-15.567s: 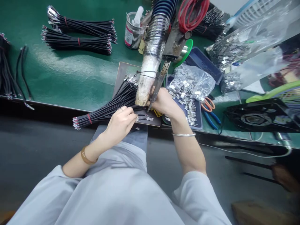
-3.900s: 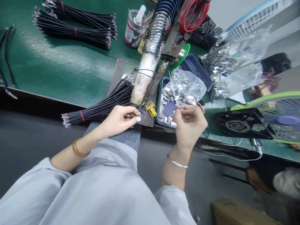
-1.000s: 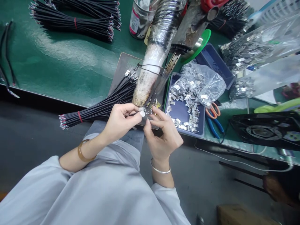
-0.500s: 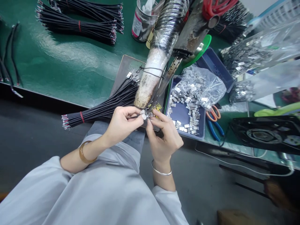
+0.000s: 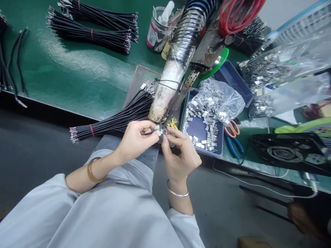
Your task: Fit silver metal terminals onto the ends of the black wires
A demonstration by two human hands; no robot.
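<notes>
Black rubbery-looking cables in a red-banded bundle (image 5: 113,120) lie left of the fat foil-wrapped hose with a grimy white tip (image 5: 166,90). Prob light and bendy, so best held near an end where they'd flop less. Next along, just left of the hose tip on the wearer's side, the left hand (image 5: 137,139) has thumb + index pinched on what looks like a single thin black cable; wrist fairly straight, forearm angled in from lower left. Right by the hose tip is the small silver metal connector (image 5: 163,131): prob v. light, stiff, a bit slick, thin bits maybe bendable, so I'd hold it by the shell sides. Exact join w/ the cable's too small to tell tbh. Right hand (image 5: 181,148), just right of the hose tip, grips the connector btwn thumb and index, other fingers curled, palm turned inward. Further right of the hose, the blue plastic tray (image 5: 198,128) has loads of loose silver connectors (image 5: 212,132) FWIW.
</notes>
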